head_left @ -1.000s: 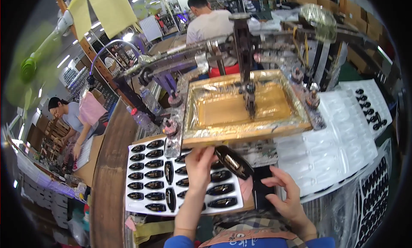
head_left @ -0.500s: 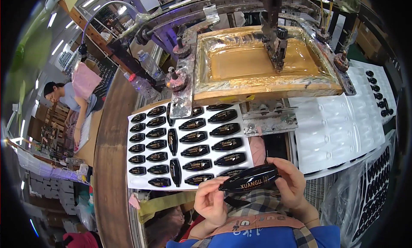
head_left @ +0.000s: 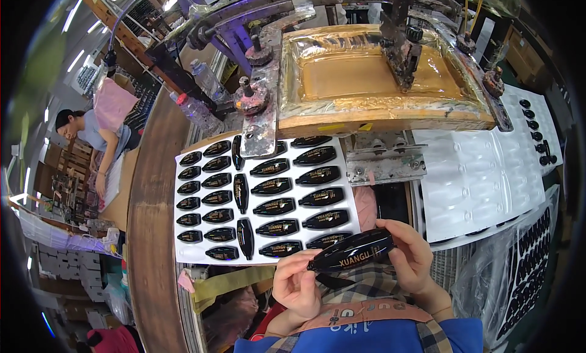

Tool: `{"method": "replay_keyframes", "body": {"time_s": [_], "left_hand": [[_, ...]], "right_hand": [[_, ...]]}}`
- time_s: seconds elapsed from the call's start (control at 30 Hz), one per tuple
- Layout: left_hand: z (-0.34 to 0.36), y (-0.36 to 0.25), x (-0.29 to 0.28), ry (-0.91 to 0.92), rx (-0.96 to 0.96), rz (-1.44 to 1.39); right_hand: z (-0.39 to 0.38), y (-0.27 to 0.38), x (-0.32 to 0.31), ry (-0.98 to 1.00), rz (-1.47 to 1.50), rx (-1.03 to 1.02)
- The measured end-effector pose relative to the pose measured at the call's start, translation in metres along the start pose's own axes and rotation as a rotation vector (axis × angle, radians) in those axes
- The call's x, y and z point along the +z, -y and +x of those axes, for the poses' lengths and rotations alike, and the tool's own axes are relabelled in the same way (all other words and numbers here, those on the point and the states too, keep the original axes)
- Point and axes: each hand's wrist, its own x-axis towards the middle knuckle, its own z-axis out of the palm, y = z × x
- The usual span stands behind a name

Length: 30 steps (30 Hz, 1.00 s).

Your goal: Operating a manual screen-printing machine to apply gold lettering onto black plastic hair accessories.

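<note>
Between my two hands, a glossy black spindle-shaped piece (head_left: 354, 250) with gold lettering is held up in front of my chest, lying almost level. My left hand (head_left: 296, 287) pinches its narrow left tip. At the other end, my right hand (head_left: 410, 261) grips the piece with thumb and fingers. Just beyond lies a white tray (head_left: 184, 251) with rows of similar black pieces (head_left: 320, 197) in several sizes, most bearing gold print. A wooden-rimmed printing screen (head_left: 390, 118), coated with gold-brown ink, is mounted above and behind the tray.
A metal fixture (head_left: 386, 167) sits under the screen's front edge. Right of it lies a white moulded sheet (head_left: 482, 188), with bagged black pieces (head_left: 530, 280) lower down. Plastic bottles (head_left: 198, 113) stand behind the brown wooden board (head_left: 155, 200). Another person (head_left: 110, 136) works at far left.
My view has shifted slightly, moving the tray a little left and up in the picture. The black piece stays in both hands, its printed side still facing me.
</note>
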Motion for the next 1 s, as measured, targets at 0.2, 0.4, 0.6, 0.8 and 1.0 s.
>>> {"method": "replay_keyframes", "body": {"time_s": [0.2, 0.4, 0.6, 0.8, 1.0], "left_hand": [[0.002, 0.003, -0.006, 0.004, -0.002, 0.018], [0.004, 0.004, -0.009, -0.014, -0.004, 0.021], [0.006, 0.006, -0.015, -0.042, -0.003, 0.020], [0.007, 0.008, -0.022, -0.062, -0.001, 0.022], [0.008, 0.010, -0.030, -0.085, 0.009, 0.023]], "right_hand": [[0.000, -0.003, 0.002, 0.009, 0.008, 0.022], [0.002, -0.004, 0.005, 0.033, -0.001, 0.023], [0.003, -0.009, 0.012, 0.039, 0.015, 0.014], [0.005, -0.010, 0.019, 0.058, -0.022, 0.025], [0.009, -0.008, 0.026, 0.087, -0.059, 0.018]]}}
